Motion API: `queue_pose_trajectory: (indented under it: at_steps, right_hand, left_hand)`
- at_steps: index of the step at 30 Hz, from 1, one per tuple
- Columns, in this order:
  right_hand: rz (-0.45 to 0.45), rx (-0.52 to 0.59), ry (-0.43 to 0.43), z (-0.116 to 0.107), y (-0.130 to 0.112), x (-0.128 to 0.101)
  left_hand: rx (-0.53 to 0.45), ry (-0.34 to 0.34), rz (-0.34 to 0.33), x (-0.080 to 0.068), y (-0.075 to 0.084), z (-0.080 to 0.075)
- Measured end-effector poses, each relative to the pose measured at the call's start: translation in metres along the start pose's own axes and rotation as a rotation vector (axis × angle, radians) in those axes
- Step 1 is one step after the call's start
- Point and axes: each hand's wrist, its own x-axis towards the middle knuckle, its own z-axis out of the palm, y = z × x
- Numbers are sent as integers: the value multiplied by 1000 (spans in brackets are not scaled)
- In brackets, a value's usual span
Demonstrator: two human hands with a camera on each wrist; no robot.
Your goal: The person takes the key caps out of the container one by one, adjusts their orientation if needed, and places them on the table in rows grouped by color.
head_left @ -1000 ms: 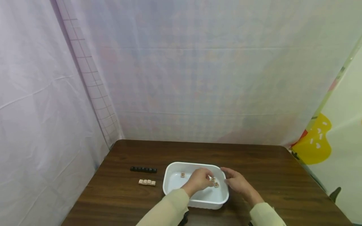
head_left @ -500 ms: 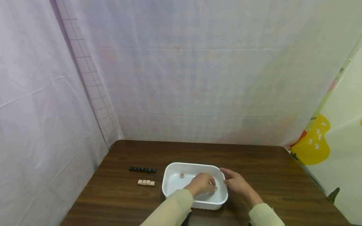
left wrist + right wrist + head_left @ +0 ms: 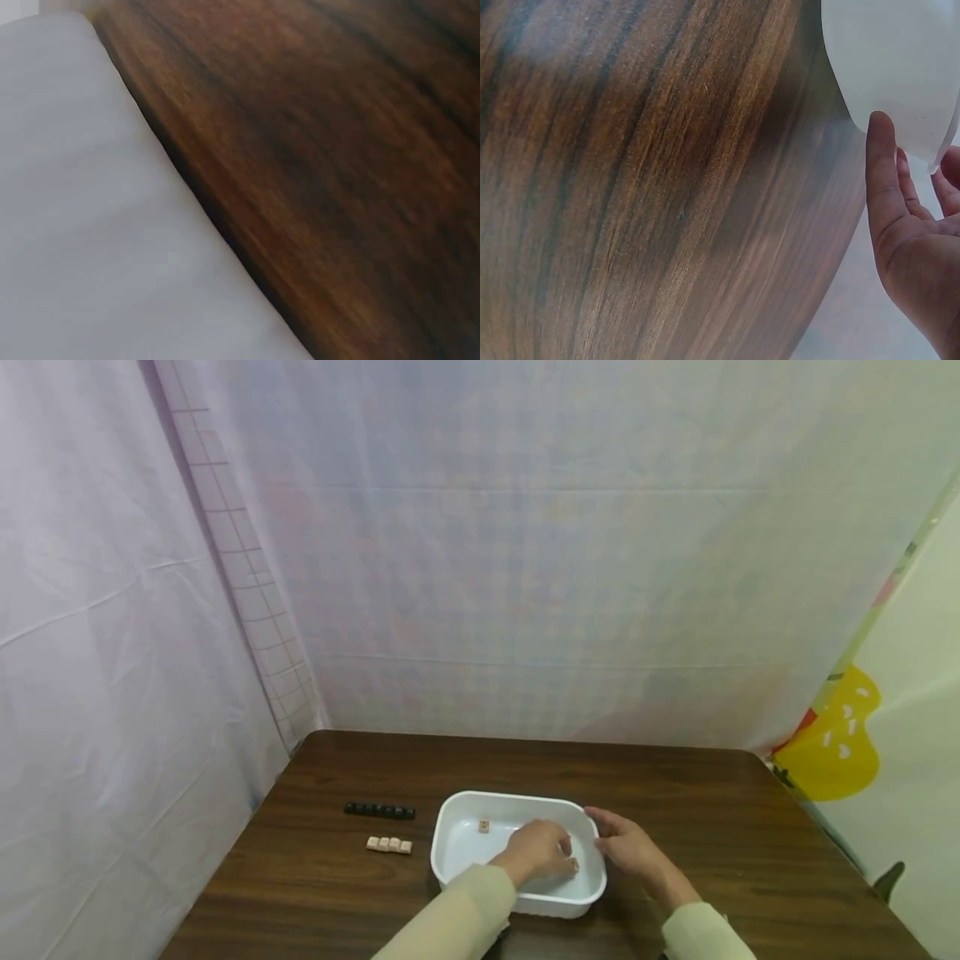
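Note:
Inside the white plastic tray (image 3: 517, 795), my left hand (image 3: 536, 850) reaches toward the right end with its fingers curled. It pinches a small pale keycap, mostly hidden by the fingers. Close to the fingertips lies another beige keycap (image 3: 574, 864), and a further loose keycap (image 3: 483, 826) sits near the tray's far left wall. My right hand (image 3: 630, 847) steadies the tray at its right end, fingers extended along the outer wall and thumb by the rim. In the right wrist view, its fingers (image 3: 882, 150) touch the tray's outside.
Left of the tray, a row of black keycaps (image 3: 379, 811) lies on the brown wooden table (image 3: 660, 777). Nearer the front is a short row of beige keycaps (image 3: 389, 845). Pale curtains (image 3: 525, 610) hang behind the table and along its sides.
My left hand has dipped lower and slightly nearer in the tray, covering one of the keycaps seen earlier at the right end. My right hand stays at the tray's edge.

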Motion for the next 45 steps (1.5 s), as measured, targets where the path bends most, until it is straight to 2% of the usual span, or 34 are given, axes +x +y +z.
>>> queue_pose_trajectory:
  at_steps: [4, 11, 21, 27, 36, 40, 45]
  right_hand:
    - [7, -1, 3, 1, 0, 0]
    - [-10, 7, -4, 1, -2, -1]
    - [-35, 13, -6, 1, -1, -2]
    - [-20, -4, -2, 1, -1, 0]
    - [-15, 41, -2, 1, -1, -1]
    - [-23, 43, -2, 1, 1, 0]
    - [-29, 37, -3, 2, 1, 1]
  left_hand:
    - [4, -8, 16, -1, -1, -1]
    - [-18, -31, -11, -4, -3, -9]
    - [16, -38, 103, -3, -1, -6]
    - [40, -36, 66, -3, -4, -5]
    - [-5, -38, 74, -3, -8, -6]
    - [-30, -20, 89, -3, -10, -7]
    - [-38, 55, 155, -2, -18, -11]
